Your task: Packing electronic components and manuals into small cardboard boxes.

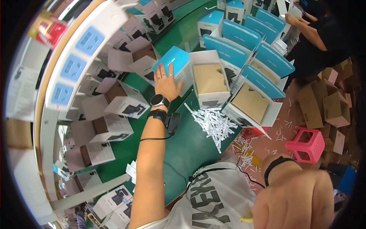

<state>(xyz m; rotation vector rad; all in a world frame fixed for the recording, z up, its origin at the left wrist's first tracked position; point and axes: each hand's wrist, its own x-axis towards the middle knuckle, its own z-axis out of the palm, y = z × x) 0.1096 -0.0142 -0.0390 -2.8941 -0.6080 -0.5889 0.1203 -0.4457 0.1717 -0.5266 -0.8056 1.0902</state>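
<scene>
My left hand point(167, 84) lies flat with fingers spread on the blue top of a closed white-and-blue carton point(176, 57). A watch and a strapped-on black device sit on that wrist and forearm. Just right of the carton stands an open white box point(209, 79) with a brown cardboard insert. Beside it, another open box point(249, 104) has its blue lid raised. Close to the camera at the lower right, my right hand point(295, 198) is curled, knuckles up, a black band on its wrist. Its fingertips are hidden, as is anything inside them.
A heap of white paper strips point(215, 126) lies on the green table point(177, 147), with more scattered on the floor. Several open boxes point(122, 128) line the left. A pink stool point(310, 145) and brown cartons point(324, 101) stand at right. A co-worker point(318, 40) in black works at the far right.
</scene>
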